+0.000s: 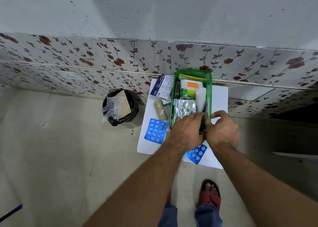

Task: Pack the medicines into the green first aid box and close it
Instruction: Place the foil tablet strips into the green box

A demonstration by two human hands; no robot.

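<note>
While both hands meet at the near end of the green first aid box [174,95], the left hand [186,132] lies flat with its fingers spread inside the box, pressing on a silver foil strip [184,106], and the right hand [223,130] curls its fingers over the box's near right rim; whether it grips the rim or something dark between the two hands I cannot tell. The open box sits on a small white table [219,95], its far end reaching the table's far edge by the floral wall. Inside it lie a pack of cotton buds with an orange label [191,87], a white roll [201,96] along the right wall, and the foil strip. Left of the box on the table rest a printed leaflet pack [162,87] at the far left corner, a tan bandage roll [160,110], and a blue blister pack of tablets [155,131] near the left edge. Another blue blister pack [196,153] lies at the near edge, partly under the wrists. A black waste bin [120,108] stands on the floor, left of the table.
</note>
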